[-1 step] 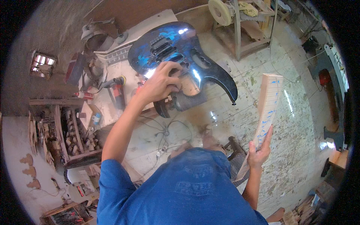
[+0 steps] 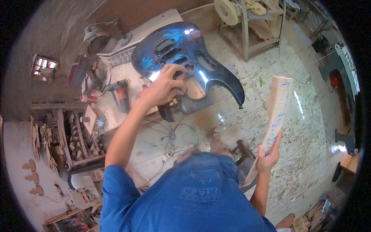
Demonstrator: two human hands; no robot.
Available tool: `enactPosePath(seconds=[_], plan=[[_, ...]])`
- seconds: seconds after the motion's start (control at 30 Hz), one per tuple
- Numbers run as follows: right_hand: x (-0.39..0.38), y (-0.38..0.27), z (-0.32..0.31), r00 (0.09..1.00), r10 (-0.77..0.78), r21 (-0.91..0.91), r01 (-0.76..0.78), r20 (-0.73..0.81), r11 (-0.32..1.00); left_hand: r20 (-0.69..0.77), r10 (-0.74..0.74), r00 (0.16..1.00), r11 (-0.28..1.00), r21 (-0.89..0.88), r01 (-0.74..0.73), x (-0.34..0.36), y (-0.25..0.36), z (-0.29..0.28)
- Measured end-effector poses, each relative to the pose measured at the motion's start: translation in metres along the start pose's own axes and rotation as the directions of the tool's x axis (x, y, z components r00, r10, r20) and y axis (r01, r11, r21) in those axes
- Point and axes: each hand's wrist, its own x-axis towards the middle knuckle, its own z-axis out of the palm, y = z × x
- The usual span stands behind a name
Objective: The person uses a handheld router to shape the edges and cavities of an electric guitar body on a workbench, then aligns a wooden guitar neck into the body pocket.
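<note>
A glossy black electric guitar body (image 2: 193,42) with bright blue patterns lies tilted over the bench's edge. It has pickup cavities, a curved horn on each side and a bare-wood neck pocket. My left hand (image 2: 167,86) is closed on the body beside that pocket, fingers bent over its face; some fingertips are hidden. At the right, my right hand (image 2: 268,159) grips a pale wooden guitar neck (image 2: 279,102) near its lower end. The neck stands up at a slant, apart from the body, with fret lines and blue inlay marks along its fingerboard.
The workbench (image 2: 133,79) carries a red-and-black power tool (image 2: 122,98) and a red bottle (image 2: 89,99). A desk lamp (image 2: 91,35) is behind. Cables (image 2: 170,133) trail over the tiled floor (image 2: 309,131). A wooden stand with a round pad (image 2: 227,11) is at the far right.
</note>
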Motion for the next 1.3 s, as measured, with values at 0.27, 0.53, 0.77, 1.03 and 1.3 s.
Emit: enactPosePath(seconds=[0.27, 0.53, 0.77, 1.03, 1.3], plan=[[-0.002, 0.036, 0.008, 0.995, 0.091, 0.018, -0.09, -0.043, 0.996, -0.069, -0.258, 0.964, 0.965, -0.061, 0.254, -0.012, 0.007, -0.023], [-0.005, 0.061, 0.028, 0.968, 0.241, 0.109, -0.247, 0.07, 0.963, 0.007, -0.129, 0.992, 0.99, 0.061, 0.128, 0.002, 0.014, -0.017], [-0.013, 0.071, 0.037, 0.906, 0.388, 0.089, -0.406, 0.17, 0.91, 0.046, -0.109, 0.993, 0.994, 0.034, 0.107, 0.005, 0.02, -0.014], [-0.052, 0.107, 0.041, 0.799, 0.461, -0.028, -0.489, 0.386, 0.872, -0.51, -0.567, 0.647, 0.79, -0.56, 0.25, -0.092, 0.006, 0.002], [-0.087, 0.097, 0.067, 0.528, 0.495, -0.448, -0.227, 0.69, 0.865, -0.323, -0.919, 0.227, 0.395, -0.776, 0.493, -0.273, 0.024, 0.128]])
